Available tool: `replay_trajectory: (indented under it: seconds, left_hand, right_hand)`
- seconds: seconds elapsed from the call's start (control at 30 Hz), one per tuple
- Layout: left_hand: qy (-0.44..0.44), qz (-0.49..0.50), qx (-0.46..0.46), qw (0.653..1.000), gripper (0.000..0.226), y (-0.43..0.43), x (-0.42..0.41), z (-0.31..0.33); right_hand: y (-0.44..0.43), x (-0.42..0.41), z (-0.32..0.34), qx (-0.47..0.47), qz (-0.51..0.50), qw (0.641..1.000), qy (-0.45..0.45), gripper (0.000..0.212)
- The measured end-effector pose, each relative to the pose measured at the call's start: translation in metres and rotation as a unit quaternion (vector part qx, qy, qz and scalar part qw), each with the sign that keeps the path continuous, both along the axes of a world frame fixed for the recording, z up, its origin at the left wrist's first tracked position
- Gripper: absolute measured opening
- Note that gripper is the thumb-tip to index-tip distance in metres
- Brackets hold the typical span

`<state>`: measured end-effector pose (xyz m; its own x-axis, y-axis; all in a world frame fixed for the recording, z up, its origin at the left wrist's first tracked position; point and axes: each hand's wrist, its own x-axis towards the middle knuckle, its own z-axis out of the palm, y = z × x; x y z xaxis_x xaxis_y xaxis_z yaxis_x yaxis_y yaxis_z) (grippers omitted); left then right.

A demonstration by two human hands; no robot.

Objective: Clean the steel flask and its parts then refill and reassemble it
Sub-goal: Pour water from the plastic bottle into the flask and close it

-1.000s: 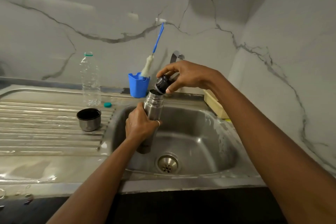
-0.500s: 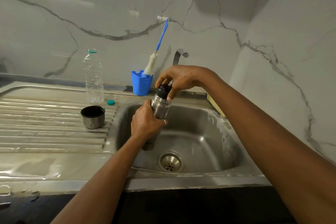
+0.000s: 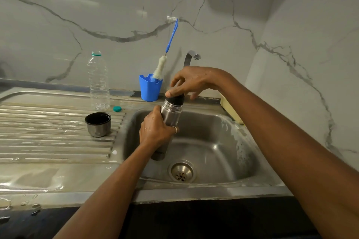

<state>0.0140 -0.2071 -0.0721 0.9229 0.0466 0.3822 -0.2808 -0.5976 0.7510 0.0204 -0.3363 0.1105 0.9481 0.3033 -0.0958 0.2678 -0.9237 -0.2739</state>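
My left hand (image 3: 155, 130) grips the steel flask (image 3: 171, 112) round its middle and holds it slightly tilted over the sink basin (image 3: 217, 141). A black stopper (image 3: 177, 99) sits in the flask's mouth, and my right hand (image 3: 196, 81) holds it from above with thumb and fingers curled round it. The flask's steel cup lid (image 3: 98, 124), black inside, stands mouth up on the ribbed drainboard (image 3: 48, 141) to the left.
An uncapped clear plastic bottle (image 3: 98, 81) stands at the back of the drainboard with its teal cap (image 3: 117, 109) beside it. A blue holder (image 3: 150, 89) with a bottle brush (image 3: 165, 58) stands next to the tap (image 3: 191, 57). A yellow sponge (image 3: 231, 108) lies right of the basin.
My right hand brought the black stopper down from beside the flask's mouth into the mouth. It now sits lower in the neck, and the flask has shifted slightly.
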Motion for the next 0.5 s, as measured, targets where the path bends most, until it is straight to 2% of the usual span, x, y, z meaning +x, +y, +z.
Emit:
replay_trajectory:
  seconds: [0.17, 0.5]
  left_hand:
    - [0.009, 0.0, 0.0, 1.0, 0.063, -0.0005, 0.0025, -0.0009]
    - [0.009, -0.002, 0.002, 1.0, 0.063, -0.0013, 0.0019, -0.0004]
  right_hand:
    - [0.001, -0.0005, 0.0032, -0.009, 0.051, 0.998, 0.042, 0.058]
    - [0.0041, 0.0058, -0.0034, -0.019, 0.077, 0.997, 0.014, 0.054]
